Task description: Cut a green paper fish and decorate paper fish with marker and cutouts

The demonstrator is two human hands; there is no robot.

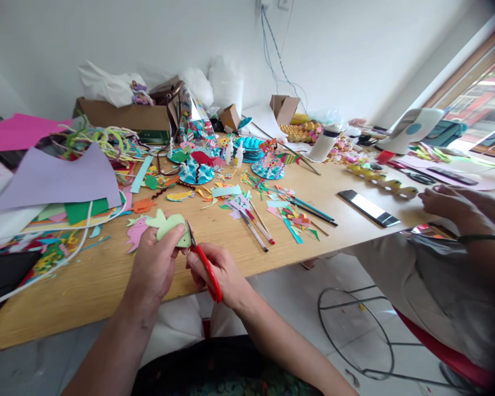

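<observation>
My left hand (154, 264) pinches a light green paper fish (171, 228) between thumb and fingers, just over the table's front part. Red-handled scissors (206, 270) are in my right hand (220, 269), with its fingers wrapped through the handles. The blades meet the right edge of the green fish, close to a small drawn eye. Part of the fish is hidden behind my left thumb. Just behind my left hand, a pink paper fish (137, 233) lies on the table. An orange paper cutout (143, 205) and a yellow paper fish (180, 196) lie farther back.
Paper scraps (299, 217), pens (253, 231) and glue bottles (239, 155) lie or stand beyond my hands. Blue decorated cones (196, 171) stand behind. Coloured sheets (58, 179) are piled left. A phone (368, 208) lies right, near another person's hands (449, 203). A metal-framed stool (355, 330) stands below.
</observation>
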